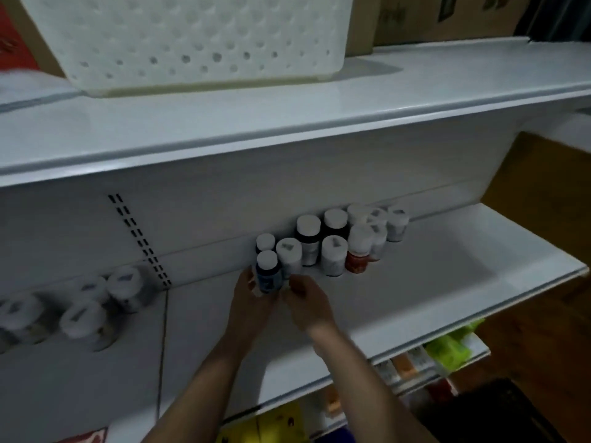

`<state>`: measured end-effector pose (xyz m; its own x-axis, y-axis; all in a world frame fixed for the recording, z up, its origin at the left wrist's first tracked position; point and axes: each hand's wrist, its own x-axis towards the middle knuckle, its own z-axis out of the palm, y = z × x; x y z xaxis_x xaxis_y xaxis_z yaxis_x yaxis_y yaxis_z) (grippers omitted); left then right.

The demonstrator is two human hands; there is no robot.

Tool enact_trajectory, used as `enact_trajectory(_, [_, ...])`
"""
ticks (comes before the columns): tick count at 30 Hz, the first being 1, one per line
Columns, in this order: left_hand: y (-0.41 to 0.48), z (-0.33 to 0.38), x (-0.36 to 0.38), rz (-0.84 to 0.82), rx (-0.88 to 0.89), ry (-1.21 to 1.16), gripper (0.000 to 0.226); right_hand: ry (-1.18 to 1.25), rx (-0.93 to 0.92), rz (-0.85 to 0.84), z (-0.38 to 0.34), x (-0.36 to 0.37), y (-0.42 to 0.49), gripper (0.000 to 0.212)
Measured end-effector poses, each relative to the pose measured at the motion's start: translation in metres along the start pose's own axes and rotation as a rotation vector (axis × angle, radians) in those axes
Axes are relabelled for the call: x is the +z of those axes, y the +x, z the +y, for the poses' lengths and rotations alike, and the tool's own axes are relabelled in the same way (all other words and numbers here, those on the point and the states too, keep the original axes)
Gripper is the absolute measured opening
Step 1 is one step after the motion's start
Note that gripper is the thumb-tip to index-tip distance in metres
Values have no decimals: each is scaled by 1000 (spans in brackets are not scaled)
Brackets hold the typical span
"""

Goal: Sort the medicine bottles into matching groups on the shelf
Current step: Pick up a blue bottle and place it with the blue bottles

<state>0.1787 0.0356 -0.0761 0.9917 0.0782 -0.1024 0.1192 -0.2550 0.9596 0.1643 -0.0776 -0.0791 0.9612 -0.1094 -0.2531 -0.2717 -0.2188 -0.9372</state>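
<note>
On the middle white shelf (447,282), several white-capped medicine bottles stand in a cluster against the back wall. A blue-labelled bottle (268,274) is at the cluster's front left. My left hand (252,302) grips it from the left and below. My right hand (307,298) sits just right of that bottle with fingers curled, touching the white bottle (289,255) beside it; whether it holds that bottle is unclear. A red-labelled bottle (358,251) and dark bottles (308,238) stand further right. Another group of white-capped bottles (89,302) stands at the shelf's left.
A white perforated basket (198,43) sits on the upper shelf (287,100), with cardboard boxes behind it. Slotted rails (140,241) run down the back panel. Below the middle shelf are yellow, orange and green packages (447,350). A brown box (543,174) stands at the right.
</note>
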Motion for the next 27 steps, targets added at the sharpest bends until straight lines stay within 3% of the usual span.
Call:
enact_trajectory(4, [16,-8,9,38,-52,88,61,-7,-58,-97,2,6,25,36])
enact_trajectory(11, [-6,-10,11,97,-81,165,28,13,-1,-109,28,-4,32,39])
enact_trajectory(15, [-39,-12,10,160,-162,109,19,24,-83,-158,27,-16,6,19])
enact_trajectory(18, [-68,-5,14,189,-147,-100,24,142,-129,-157,18,-30,-28,14])
enact_trajectory(21, [-102,12,16,172,-84,-200,30,249,-180,-243,11,-43,-67,26])
enact_trajectory(24, [-138,26,7,210,37,-189,54,292,-211,-271,3,-49,-109,45])
enact_trajectory(27, [-179,35,-7,168,166,-188,64,329,-259,-217,-5,-48,-153,39])
